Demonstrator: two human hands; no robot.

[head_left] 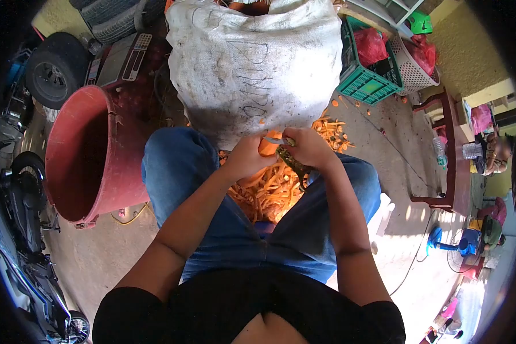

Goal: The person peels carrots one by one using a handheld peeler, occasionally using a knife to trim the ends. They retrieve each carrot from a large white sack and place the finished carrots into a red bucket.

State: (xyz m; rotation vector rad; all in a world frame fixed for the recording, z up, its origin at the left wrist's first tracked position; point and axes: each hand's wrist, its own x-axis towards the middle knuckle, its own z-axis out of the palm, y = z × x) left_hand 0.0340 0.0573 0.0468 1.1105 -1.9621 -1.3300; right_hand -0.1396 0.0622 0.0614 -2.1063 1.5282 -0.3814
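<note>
My left hand (247, 156) is closed around an orange carrot (268, 145), its broad end turned up between my knees. Closed on a knife (276, 141), my right hand (311, 150) has the short blade lying against the carrot. A dark, yellow-speckled strip (293, 163) hangs below the right fingers, perhaps part of the handle. Under both hands a heap of orange carrot peelings (265, 195) fills the space between my legs. Straight ahead, a large white woven sack (252, 74) with handwriting on it stands close to my knees.
To the left stands a big red tub (106, 155), tilted towards me. More peelings (332, 133) lie on the concrete floor right of the sack. A green crate (371, 86) and a white basket (413, 71) stand beyond, with a wooden bench (456, 155) at the right.
</note>
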